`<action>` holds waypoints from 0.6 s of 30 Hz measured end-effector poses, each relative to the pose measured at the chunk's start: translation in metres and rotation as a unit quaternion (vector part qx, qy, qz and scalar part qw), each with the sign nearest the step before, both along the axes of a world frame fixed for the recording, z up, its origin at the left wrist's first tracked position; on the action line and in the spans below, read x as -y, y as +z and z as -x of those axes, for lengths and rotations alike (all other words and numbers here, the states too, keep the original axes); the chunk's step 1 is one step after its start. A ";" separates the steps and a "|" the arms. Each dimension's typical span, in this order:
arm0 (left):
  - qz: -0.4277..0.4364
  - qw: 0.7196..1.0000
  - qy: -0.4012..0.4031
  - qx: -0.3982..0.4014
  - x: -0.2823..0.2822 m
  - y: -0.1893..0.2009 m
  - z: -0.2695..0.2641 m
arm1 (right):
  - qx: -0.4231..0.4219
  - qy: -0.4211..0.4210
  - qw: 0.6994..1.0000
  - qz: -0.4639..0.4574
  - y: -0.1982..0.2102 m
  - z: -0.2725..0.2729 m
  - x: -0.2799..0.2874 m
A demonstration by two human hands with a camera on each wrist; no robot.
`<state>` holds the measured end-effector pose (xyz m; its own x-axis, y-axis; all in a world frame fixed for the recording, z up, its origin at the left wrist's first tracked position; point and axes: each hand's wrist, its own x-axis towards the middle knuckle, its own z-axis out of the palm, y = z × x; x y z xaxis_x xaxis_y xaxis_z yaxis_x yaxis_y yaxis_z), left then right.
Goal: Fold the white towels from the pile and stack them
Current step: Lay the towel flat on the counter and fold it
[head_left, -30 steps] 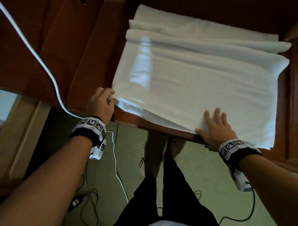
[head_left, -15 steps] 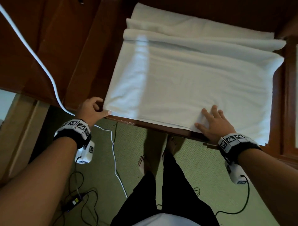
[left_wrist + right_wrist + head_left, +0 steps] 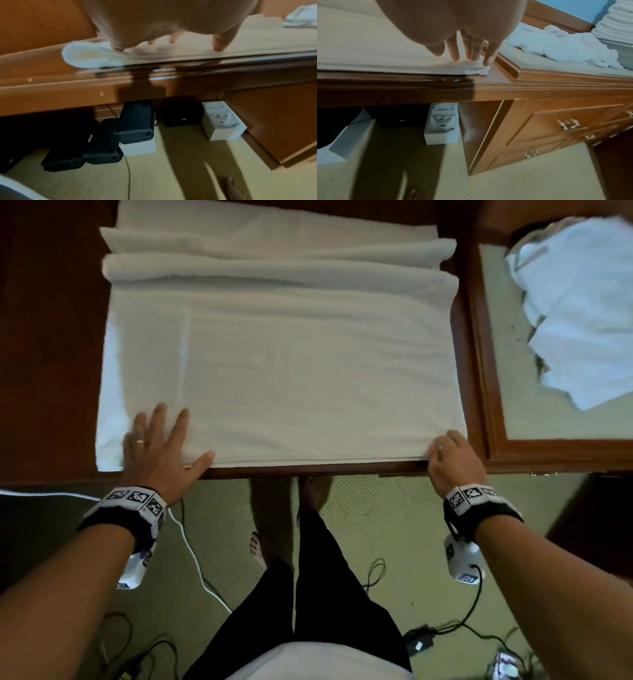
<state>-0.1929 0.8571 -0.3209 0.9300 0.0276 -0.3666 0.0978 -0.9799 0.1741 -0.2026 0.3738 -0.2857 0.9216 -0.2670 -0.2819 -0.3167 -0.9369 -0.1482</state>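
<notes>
Nearest the viewer, the person's legs and bare feet stand on green carpet just short of the worktop [image 3: 342, 470], with cables trailing on the floor to either side. At the near edge of the worktop both hands meet the white towel [image 3: 291, 371], which lies spread flat and folded over itself, its near hem running along that edge.

The left hand [image 3: 159, 446] rests palm down on the towel's near left corner, fingers [image 3: 180, 422] straight and spread, thumb laid along the hem; it is released, pressing and not grasping. The left wrist view shows the fingertips down on the cloth and the layered corner bulging out beside the hand [image 3: 154, 20].

The right hand [image 3: 452, 460] is at the towel's near right corner, its fingers [image 3: 453, 50] bent down onto the layered edge, which bunches under the tips. Whether the thumb pinches the cloth beneath cannot be told.

Farther back on the towel, long rolled folds [image 3: 274, 268] run across its width at the far side. To the right of the towel, beyond a raised wooden frame, a crumpled pile of white towels [image 3: 582, 302] lies on a paler surface.
</notes>
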 end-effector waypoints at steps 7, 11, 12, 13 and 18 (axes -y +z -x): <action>-0.064 0.986 -0.152 0.000 0.018 -0.013 0.001 | -0.100 0.210 0.971 0.064 -0.020 0.000 -0.029; -0.075 0.984 -0.162 0.014 0.024 -0.008 0.012 | -0.083 0.207 0.971 0.083 -0.033 0.011 -0.034; -0.073 0.983 -0.168 0.030 0.025 -0.007 0.018 | -0.057 0.217 0.970 0.093 -0.033 0.019 -0.033; -0.073 0.981 -0.173 0.042 0.025 -0.006 0.024 | -0.030 0.232 0.967 0.099 -0.032 0.026 -0.030; -0.086 0.979 -0.185 -0.002 0.003 0.012 0.034 | 0.038 0.283 0.951 0.116 -0.012 0.019 -0.011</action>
<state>-0.2273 0.8544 -0.3085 0.8863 -0.2496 -0.3902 -0.2692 -0.9631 0.0047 -0.2215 0.3845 -0.2978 0.9514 0.2321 -0.2022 0.2524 -0.9643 0.0808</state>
